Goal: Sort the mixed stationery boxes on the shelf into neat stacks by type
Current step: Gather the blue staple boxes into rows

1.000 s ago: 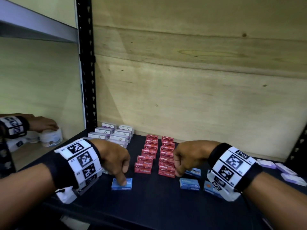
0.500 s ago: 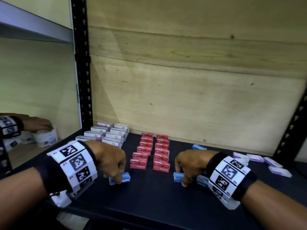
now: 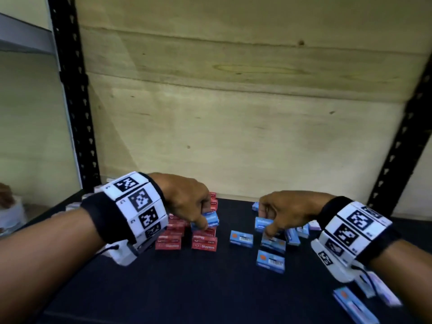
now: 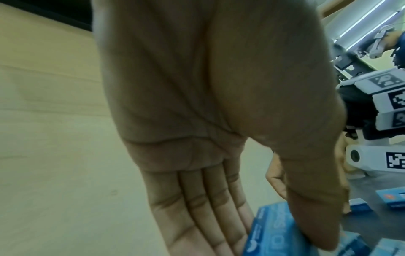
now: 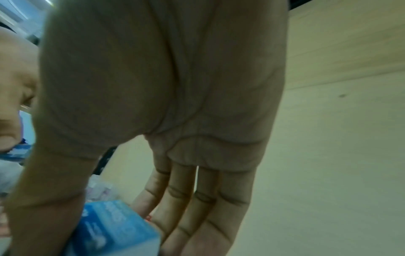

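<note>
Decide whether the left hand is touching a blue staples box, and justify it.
Touching. In the left wrist view the left hand pinches the blue staples box between thumb and fingers.

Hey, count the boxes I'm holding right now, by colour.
Blue boxes: 2, one in the left hand, one in the right hand
Red boxes: 0 held
Purple boxes: 0 held
Total: 2 held
</note>
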The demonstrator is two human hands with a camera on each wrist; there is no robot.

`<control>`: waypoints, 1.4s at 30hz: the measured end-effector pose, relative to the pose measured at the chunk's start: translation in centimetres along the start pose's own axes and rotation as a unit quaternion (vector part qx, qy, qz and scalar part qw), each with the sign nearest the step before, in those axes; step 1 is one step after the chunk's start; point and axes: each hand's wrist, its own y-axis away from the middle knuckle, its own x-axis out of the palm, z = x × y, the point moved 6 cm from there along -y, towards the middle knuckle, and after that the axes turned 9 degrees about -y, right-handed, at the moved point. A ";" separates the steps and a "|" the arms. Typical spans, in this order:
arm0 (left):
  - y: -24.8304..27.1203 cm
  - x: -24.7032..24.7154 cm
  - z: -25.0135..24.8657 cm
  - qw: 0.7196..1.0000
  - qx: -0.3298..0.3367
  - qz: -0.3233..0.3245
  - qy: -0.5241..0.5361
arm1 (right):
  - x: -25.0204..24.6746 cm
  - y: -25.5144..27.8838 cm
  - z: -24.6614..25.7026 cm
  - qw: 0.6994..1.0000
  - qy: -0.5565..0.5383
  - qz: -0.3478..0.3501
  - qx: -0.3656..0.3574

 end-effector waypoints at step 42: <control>-20.0 -1.8 -2.0 0.994 0.025 -0.057 -0.087 | -2.7 -12.5 -8.2 0.990 0.092 0.069 0.077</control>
